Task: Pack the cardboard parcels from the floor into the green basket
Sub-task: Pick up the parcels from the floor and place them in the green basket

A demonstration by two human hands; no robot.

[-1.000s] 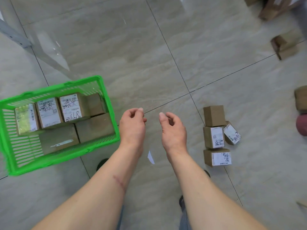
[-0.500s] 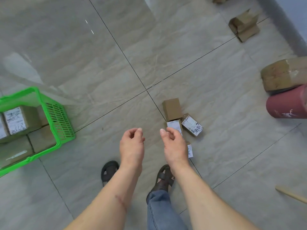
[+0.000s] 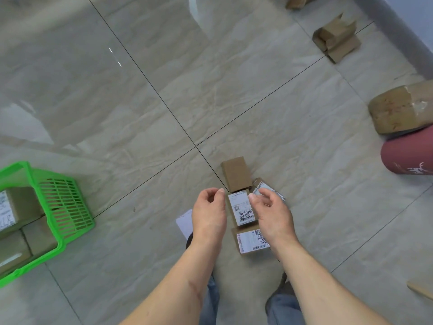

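Both hands empty, held over the parcel cluster at centre. Left hand point(image 3: 208, 214) is loosely curled, fingers spread, nothing gripped. Right hand point(image 3: 273, 213) is likewise half-open, thumb and fingers apart, nothing pinched. The middle labelled parcel point(image 3: 241, 208) is framed between the two hands, so it is judged to be the next pick; whether it is touched yet cannot be told.

Cluster layout: a plain brown parcel point(image 3: 235, 173) at the far end, the middle labelled parcel next to it, a second labelled parcel point(image 3: 251, 240) nearest, partly hidden under the right wrist. A small tilted labelled parcel point(image 3: 260, 186) lies just right of the row, mostly covered by the right fingers. Tight packing likely explains the two-hand approach.

Green basket point(image 3: 65, 207) is seen at the left edge, well apart from the cluster, with several parcels already packed inside. More cardboard boxes point(image 3: 337, 38) lie far right. Task is judged partly done.
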